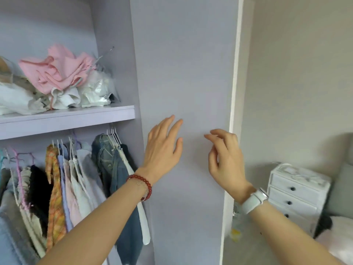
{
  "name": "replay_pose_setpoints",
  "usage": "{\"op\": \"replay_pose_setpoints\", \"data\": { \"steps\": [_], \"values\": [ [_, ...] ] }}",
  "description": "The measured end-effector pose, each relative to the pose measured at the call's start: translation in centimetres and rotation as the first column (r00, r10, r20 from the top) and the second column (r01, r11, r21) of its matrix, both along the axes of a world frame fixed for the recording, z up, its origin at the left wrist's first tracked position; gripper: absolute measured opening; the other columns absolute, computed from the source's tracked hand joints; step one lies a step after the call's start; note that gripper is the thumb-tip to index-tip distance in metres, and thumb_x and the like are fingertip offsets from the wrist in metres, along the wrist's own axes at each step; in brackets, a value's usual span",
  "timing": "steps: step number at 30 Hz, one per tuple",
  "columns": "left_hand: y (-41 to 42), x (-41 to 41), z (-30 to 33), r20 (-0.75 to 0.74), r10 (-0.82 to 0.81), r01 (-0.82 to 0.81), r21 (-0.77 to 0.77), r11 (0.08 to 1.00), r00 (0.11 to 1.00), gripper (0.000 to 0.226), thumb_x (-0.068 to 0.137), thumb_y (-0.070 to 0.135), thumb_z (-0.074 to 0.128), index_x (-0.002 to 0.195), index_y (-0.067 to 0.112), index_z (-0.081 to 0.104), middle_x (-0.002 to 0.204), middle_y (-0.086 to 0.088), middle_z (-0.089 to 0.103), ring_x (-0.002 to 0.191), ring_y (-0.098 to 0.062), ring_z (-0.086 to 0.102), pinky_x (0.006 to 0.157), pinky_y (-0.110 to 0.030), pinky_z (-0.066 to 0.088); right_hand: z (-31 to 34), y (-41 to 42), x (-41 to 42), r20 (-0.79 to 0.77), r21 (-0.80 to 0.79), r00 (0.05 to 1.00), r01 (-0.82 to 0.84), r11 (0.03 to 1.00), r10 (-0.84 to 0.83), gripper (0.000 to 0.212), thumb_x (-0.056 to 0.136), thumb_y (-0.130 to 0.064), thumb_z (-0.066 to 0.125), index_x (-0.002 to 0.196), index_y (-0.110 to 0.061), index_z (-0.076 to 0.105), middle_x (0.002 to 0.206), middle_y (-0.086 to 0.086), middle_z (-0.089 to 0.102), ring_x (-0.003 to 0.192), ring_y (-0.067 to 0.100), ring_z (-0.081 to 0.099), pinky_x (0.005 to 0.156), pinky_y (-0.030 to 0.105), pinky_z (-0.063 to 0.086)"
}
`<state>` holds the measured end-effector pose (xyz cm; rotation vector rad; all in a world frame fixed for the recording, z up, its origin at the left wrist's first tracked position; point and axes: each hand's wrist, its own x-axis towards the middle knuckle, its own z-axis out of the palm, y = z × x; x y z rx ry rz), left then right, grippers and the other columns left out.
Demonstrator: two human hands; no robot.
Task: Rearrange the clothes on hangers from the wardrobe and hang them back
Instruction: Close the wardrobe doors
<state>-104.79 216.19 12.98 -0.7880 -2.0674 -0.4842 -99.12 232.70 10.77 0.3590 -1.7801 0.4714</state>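
Head view: both hands hover empty before the open door, left hand fingers spread, right hand loosely curled. The clothes hang on the rail down-left, nearer the left hand.

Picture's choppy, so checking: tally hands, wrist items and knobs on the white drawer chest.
Hands: 2, left hand and right hand
Wrist items: 2, red bead bracelet and white watch
Drawer knobs: 3, on the white chest
Total: 7
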Motion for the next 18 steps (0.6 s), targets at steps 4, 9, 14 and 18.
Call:
{"op": "replay_pose_setpoints", "data": {
  "steps": [4,9,14,18],
  "values": [
    [3.2,1.2,2.8,-0.063,-0.068,0.069,0.016,0.997,0.996,0.051,0.088,0.027,0.036,0.136,0.008,0.043,0.14,-0.017,0.042,0.128,-0.031,0.042,0.104,-0.04,0.03,3.1,2.8,0.6,0.021,-0.206,0.995,0.097,0.974,-0.095,0.049,0.083,-0.014,0.036,0.131,-0.006,0.041,0.132,0.011,0.043,0.118,0.024,0.039,0.098,0.03,0.031],
    [3.5,2.7,5.2,-0.142,-0.092,0.096,0.022,0.995,0.986,0.051,0.089,0.027,0.035,0.137,0.011,0.041,0.144,-0.014,0.037,0.132,-0.028,0.035,0.105,-0.038,0.028,4.1,1.8,0.5,0.266,-0.406,0.93,-0.131,0.905,0.254,0.033,0.092,-0.02,0.037,0.125,-0.016,0.04,0.106,-0.016,0.056,0.088,-0.002,0.053,0.081,0.025,0.04],
    [0.1,4.5,7.5,-0.316,-0.105,0.113,0.008,0.994,0.943,0.048,0.09,0.024,0.039,0.137,0.016,0.036,0.147,-0.012,0.032,0.136,-0.024,0.026,0.109,-0.031,0.019,3.1,-0.5,1.7,0.12,-0.38,0.931,-0.279,0.882,0.346,0.05,0.081,-0.033,0.032,0.121,-0.01,0.051,0.078,-0.017,0.052,0.065,0.005,0.048,0.065,0.018,0.039],
    [-4.1,6.1,9.0,-0.479,-0.101,0.077,-0.07,0.995,0.872,0.044,0.094,0.023,0.037,0.137,0.017,0.035,0.148,-0.012,0.028,0.139,-0.027,0.021,0.111,-0.042,0.021,2.9,-5.0,2.9,-0.005,-0.229,0.87,-0.48,0.847,0.492,0.047,0.084,-0.018,0.037,0.129,-0.009,0.049,0.1,-0.005,0.062,0.082,0.001,0.059,0.073,0.007,0.044]
  ]
}}
